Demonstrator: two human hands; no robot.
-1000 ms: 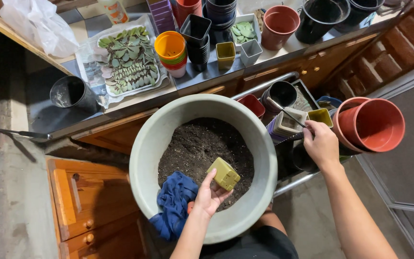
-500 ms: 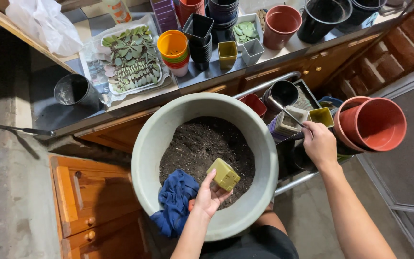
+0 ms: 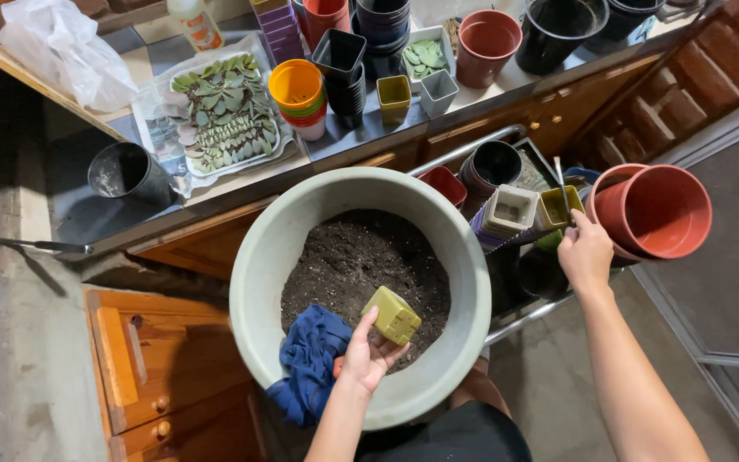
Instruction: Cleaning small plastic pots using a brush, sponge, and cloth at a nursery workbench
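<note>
- My left hand (image 3: 365,355) grips a small square olive pot (image 3: 392,314), tilted, bottom facing the camera, held over the soil (image 3: 357,257) inside the big grey basin (image 3: 258,257).
- A blue cloth (image 3: 310,364) hangs over the basin's near rim, just beside my left wrist.
- My right hand (image 3: 585,252) is closed around a thin metal tool (image 3: 559,178), which points up and away over the cart (image 3: 515,321) of pots to the right of the basin.
- A stack of square pots (image 3: 506,214) and a yellow-green square pot (image 3: 558,205) sit just beside the right hand; nested terracotta pots (image 3: 656,214) lie on their side to its right.
- On the counter (image 3: 344,141) behind: a tray of cut leaves (image 3: 224,111), an orange pot stack (image 3: 298,94), black pots.
</note>
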